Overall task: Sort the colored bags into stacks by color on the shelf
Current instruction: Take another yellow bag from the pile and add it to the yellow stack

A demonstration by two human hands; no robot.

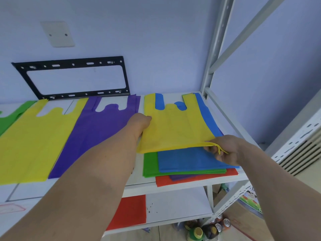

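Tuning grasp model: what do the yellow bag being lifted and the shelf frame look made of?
Yellow bag: thin non-woven fabric, probably; matte, lies limp and flat, edge bends softly where the right hand pinches it. Shelf frame: painted metal, likely steel; pale grey, rigid, punched holes.

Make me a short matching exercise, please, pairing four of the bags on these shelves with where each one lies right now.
Things:
1. top yellow bag
2. purple bag
3. blue bag
4. red bag on the lower shelf

Places:
A. spread flat alone, between the yellow stack and the mixed pile
B. held by both hands, the left hand at its side edge, the right hand pinching its bottom corner
C. one level below the others
D. in the mixed pile, directly under the lifted bag

Pairs: 1-B, 2-A, 3-D, 4-C
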